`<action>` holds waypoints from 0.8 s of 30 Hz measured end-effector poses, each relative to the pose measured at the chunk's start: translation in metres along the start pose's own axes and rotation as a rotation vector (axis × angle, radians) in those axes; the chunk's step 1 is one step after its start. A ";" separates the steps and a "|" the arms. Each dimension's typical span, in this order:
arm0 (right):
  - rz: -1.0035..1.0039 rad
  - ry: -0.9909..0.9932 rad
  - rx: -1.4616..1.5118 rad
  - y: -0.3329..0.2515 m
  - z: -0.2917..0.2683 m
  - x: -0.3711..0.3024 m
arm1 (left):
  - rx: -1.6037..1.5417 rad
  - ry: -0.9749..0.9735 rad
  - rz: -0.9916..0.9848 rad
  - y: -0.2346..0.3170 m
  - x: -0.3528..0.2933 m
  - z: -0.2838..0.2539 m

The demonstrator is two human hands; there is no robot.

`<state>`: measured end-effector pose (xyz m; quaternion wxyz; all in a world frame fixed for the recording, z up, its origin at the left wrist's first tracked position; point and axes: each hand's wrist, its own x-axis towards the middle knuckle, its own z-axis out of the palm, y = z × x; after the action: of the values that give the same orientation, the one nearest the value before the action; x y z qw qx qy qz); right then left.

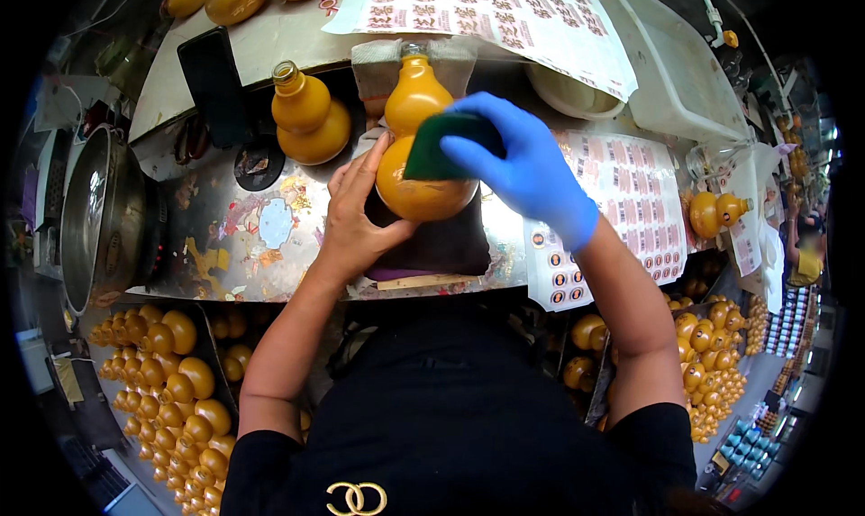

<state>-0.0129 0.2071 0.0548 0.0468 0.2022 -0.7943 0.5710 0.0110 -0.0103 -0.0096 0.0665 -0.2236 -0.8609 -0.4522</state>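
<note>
A gourd-shaped, yellow-brown bottle [417, 100] lies on a dark cloth [450, 243], its neck pointing away from me against a pale cloth pad [458, 61]. My left hand [358, 205], bare, grips the lower bulb from the left, fingers along its side and thumb beneath. In a blue glove, my right hand [523, 155] pinches a flat dark green scraper [441, 146] and holds it against the bulb's upper right. The scraper covers part of the bottle. Another gourd bottle [311, 119] with an open neck stands to the left.
Printed label sheets [622, 200] lie at the right; more sheets [487, 7] overhang a white bowl [577, 92]. A phone [214, 83] on a stand and a metal pan [99, 219] are left. A white tub [685, 65] sits far right. Several gourd bottles [171, 390] fill bins below.
</note>
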 end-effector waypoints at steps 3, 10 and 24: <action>0.050 -0.040 0.038 0.015 -0.011 0.025 | -0.013 -0.005 -0.015 0.002 0.001 0.001; 0.140 0.178 -0.008 -0.014 -0.002 -0.012 | 0.264 0.059 0.154 0.031 -0.003 -0.001; 0.324 0.543 0.330 0.007 0.021 -0.062 | 0.350 0.032 0.068 0.024 -0.028 0.014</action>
<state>0.0448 0.2062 0.0227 0.1317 -0.0806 -0.6719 0.7244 0.0480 0.0039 -0.0082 0.1334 -0.2303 -0.9171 -0.2967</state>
